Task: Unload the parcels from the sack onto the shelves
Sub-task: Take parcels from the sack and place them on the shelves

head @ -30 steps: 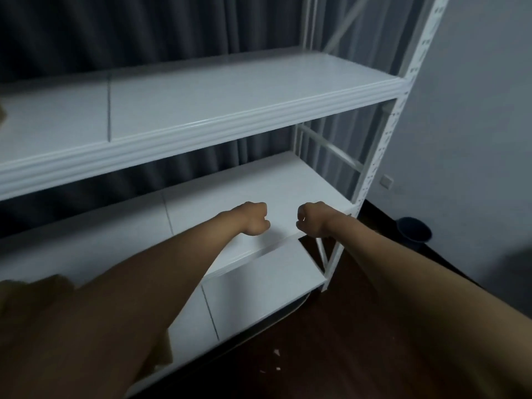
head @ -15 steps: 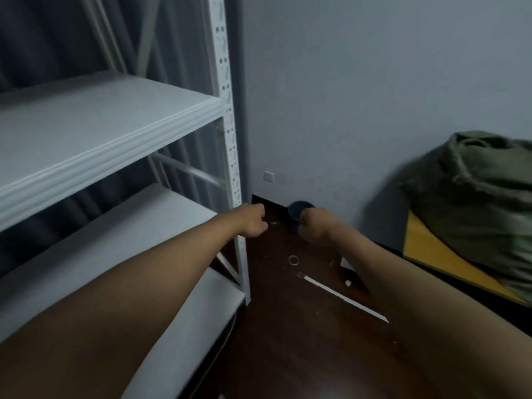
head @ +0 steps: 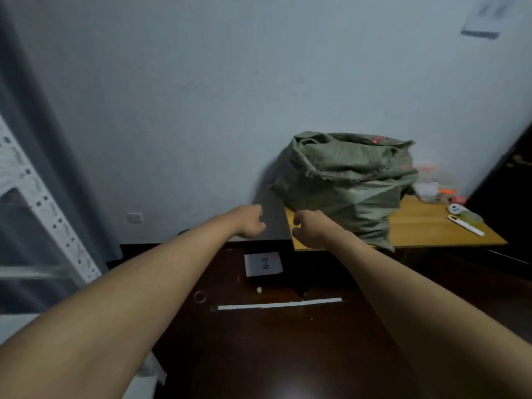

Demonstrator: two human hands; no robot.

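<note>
Sack (head: pixel 349 182) stands upright on table (head: pixel 449 226), mouth up

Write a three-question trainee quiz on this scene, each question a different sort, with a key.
1. True or false: the left hand holds a parcel.
2. Where does the green sack rest?
A. on the dark floor
B. on the wooden board
C. on the shelf frame
3. Fill in: the white paper slip on the floor lies ______ the two forearms.

Key
1. False: both it and the right hand are curled and hold nothing.
2. B
3. between
</note>
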